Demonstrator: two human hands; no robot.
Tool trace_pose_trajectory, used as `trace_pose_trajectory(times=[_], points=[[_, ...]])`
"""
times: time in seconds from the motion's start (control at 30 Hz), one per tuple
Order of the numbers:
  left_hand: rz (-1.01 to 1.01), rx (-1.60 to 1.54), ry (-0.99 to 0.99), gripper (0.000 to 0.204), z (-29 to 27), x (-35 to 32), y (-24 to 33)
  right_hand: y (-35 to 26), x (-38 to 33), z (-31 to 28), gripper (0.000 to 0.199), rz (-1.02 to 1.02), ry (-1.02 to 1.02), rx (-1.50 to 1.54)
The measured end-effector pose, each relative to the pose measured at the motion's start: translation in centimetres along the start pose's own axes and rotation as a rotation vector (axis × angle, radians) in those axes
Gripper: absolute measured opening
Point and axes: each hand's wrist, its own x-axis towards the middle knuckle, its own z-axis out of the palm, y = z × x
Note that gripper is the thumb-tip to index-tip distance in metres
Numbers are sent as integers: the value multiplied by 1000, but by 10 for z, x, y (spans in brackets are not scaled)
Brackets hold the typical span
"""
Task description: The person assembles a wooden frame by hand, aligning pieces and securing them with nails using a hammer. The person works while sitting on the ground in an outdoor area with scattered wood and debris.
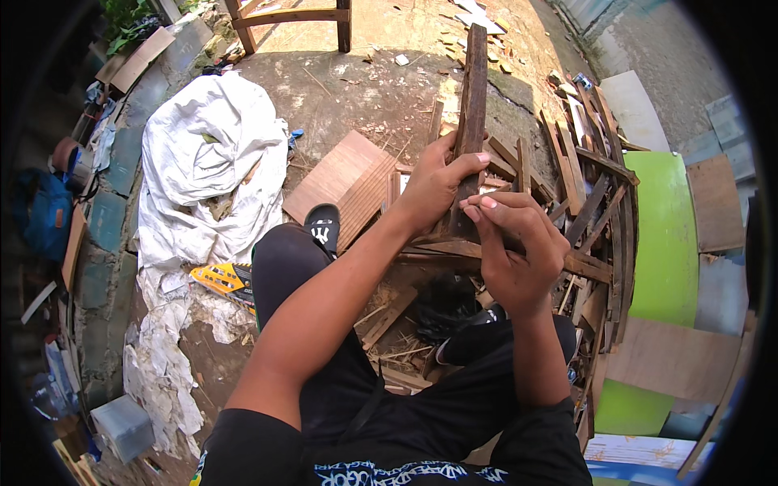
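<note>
A dark brown wooden post (472,89) stands tilted in front of me, joined or resting near its foot on a crosswise wooden bar (587,266). My left hand (438,174) is wrapped round the post at its lower part, thumb lying across its face. Just below that thumb, the fingertips of my right hand (523,243) are pinched together against the same post. Whatever is between those fingertips, if anything, is too small to make out. The join at the foot of the post is partly hidden behind my right hand.
Scrap wood strips (596,182) are heaped on the right, beside a green panel (664,235). A plywood board (344,182) lies under my sandalled foot. To the left are a crumpled white cloth (207,154) and a yellow-and-black package (223,282). A wooden frame (296,16) stands far off.
</note>
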Motion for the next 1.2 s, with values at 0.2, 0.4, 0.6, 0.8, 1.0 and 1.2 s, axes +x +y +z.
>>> trace_pose_trajectory(times=[0.2,0.4,0.6,0.8,1.0,1.2], points=[[-37,21,-1,42,3,-4,5,4,-1,1,17,44,23,54],[-6,48,14,45,6,-6,2,2,3,-3,20,58,-32,38],[-9,57,-3,44,5,-7,6,0,2,-5,24,30,-67,2],[-19,14,16,34,0,-5,4,6,4,0,17,13,-37,13],[-3,76,20,37,2,-8,3,0,-3,-2,20,25,-55,28],[-19,38,-2,44,0,-11,0,-3,-7,-1,27,0,-35,65]])
